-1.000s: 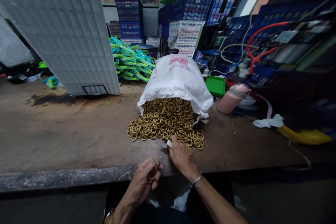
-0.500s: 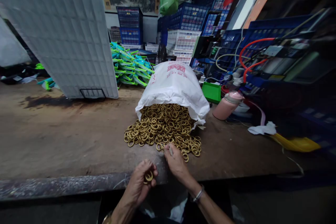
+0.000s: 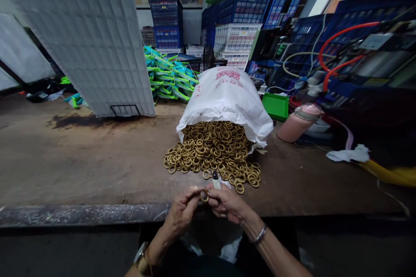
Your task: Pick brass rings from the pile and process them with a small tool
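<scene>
A white sack (image 3: 227,95) lies on its side on the brown workbench (image 3: 81,169), spilling a heap of brass rings (image 3: 211,151) toward me. My left hand (image 3: 183,210) and my right hand (image 3: 227,203) meet at the bench's near edge, fingers pinched together around one brass ring (image 3: 204,196). My right hand also grips a small tool with a white and dark tip (image 3: 215,178) that sticks up toward the heap. A bracelet sits on my right wrist, a watch on my left.
A grey gridded panel (image 3: 87,39) leans at the back left. Green and teal items (image 3: 169,78) are stacked behind the sack. A green box (image 3: 275,106), a pink bottle (image 3: 297,123), hoses and blue and white crates (image 3: 234,30) crowd the right and rear.
My right hand has pulled back from the heap toward my left hand. The two hands now pinch one ring between them at the bench edge.
</scene>
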Available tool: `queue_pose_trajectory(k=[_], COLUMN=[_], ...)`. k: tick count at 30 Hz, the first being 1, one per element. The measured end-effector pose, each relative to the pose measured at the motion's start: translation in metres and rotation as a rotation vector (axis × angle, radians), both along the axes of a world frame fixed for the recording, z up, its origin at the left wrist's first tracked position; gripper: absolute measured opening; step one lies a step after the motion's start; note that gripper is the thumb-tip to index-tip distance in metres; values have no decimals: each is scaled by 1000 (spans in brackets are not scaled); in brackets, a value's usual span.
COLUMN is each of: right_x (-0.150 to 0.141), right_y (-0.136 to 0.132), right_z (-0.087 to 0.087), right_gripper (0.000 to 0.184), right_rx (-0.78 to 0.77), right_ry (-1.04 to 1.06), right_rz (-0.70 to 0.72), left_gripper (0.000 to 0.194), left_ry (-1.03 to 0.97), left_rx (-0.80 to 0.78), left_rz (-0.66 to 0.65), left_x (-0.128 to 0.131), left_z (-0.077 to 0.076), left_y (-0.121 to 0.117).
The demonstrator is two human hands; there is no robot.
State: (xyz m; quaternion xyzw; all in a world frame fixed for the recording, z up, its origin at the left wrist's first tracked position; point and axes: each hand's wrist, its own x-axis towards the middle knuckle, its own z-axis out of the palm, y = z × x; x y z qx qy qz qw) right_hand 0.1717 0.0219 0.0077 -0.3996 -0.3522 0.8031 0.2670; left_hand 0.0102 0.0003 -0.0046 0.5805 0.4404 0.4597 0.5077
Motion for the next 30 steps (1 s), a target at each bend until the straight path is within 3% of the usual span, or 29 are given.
queue_pose_trajectory(k=[3, 10, 15, 19, 22, 26, 30], right_x=[1, 1, -3, -11, -14, -16, -18], right_y=[0, 1, -4, -8, -9, -10, -8], right_z=[-5, -6, -2, -4, -8, -11, -10], right_gripper=[24, 22, 21, 19, 23, 20, 17], right_rx=[-58, -161, -133, 22, 238, 614, 714], right_ry=[62, 179, 81, -180, -359, -617, -777], right_rz=[34, 137, 109, -67, -191, -224, -210], left_gripper=[24, 22, 19, 19, 16, 15, 16], left_ry=[31, 75, 118, 190, 237, 214, 87], left_rx=[2, 6, 7, 42, 51, -1, -114], left_rz=[-83, -139, -140, -78, -11, 22, 28], left_x=[-6, -8, -6, -6, -4, 1, 6], left_z=[5, 11, 13, 10, 7, 5, 6], left_y=[0, -3, -2, -2, -3, -4, -6])
